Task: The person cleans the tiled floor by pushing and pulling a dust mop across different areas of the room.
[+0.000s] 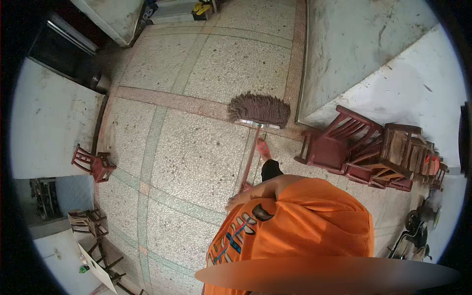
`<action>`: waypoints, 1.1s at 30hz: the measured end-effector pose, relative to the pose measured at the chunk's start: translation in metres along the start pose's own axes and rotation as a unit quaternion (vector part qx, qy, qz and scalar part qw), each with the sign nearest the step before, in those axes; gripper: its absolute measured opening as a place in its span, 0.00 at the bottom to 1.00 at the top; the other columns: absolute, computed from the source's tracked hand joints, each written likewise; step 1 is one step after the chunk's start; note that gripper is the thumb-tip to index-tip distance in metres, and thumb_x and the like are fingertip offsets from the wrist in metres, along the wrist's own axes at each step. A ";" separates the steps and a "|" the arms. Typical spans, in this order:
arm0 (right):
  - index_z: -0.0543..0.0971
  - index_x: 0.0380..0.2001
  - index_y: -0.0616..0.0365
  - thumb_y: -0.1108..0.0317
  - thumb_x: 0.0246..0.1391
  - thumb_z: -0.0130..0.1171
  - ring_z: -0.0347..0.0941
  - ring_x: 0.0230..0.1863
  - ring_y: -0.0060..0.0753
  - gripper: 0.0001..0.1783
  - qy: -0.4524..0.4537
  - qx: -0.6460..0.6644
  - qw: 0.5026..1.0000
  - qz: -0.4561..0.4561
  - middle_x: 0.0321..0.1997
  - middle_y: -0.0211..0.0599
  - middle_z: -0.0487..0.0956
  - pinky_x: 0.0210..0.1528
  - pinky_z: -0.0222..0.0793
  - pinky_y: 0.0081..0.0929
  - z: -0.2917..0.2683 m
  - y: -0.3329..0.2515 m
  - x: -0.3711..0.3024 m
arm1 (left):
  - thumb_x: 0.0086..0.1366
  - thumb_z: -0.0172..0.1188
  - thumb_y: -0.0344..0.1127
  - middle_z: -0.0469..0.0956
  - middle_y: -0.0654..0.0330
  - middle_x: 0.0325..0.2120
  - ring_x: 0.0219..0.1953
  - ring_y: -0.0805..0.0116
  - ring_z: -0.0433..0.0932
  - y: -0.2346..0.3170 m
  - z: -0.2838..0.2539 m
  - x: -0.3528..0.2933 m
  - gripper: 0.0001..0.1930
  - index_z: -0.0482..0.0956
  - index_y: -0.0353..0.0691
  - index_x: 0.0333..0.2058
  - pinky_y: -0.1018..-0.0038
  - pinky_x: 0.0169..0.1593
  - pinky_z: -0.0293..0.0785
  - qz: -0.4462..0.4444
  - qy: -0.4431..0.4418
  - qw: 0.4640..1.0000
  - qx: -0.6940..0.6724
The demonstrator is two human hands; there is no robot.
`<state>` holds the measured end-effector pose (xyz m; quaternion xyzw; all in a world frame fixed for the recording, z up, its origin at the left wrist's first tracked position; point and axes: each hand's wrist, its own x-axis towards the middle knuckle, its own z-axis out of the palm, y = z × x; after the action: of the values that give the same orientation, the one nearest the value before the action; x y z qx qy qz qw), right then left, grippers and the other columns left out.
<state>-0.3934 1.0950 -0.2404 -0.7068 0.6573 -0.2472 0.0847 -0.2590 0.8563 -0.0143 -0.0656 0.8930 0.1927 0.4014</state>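
A dark-red chair (102, 167) stands well left of the fingers of the right hand (237, 198), wrapped around a mop (260, 110) handle; the left hand is hidden. Beyond those fingers, slightly right, the mop's shaggy head touches the floor (187, 157).

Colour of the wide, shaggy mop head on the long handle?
The wide, shaggy mop head is dull purplish-brown; best seen in the head view.
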 end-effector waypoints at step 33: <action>0.65 0.41 0.71 0.67 0.35 0.56 0.72 0.29 0.44 0.28 0.358 0.276 0.369 0.812 0.27 0.50 0.74 0.30 0.69 0.34 -0.352 0.293 -0.238 | 0.49 0.52 0.31 0.64 0.67 0.13 0.11 0.78 0.61 0.478 -0.188 0.371 0.03 0.68 0.41 0.21 0.83 0.13 0.56 -0.054 -0.328 0.738 -0.587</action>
<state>-0.8191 1.3628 -0.1232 0.3848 0.7788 -0.4567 0.1919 -0.7665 1.2338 -0.0369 -0.2690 0.4107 0.6666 0.5610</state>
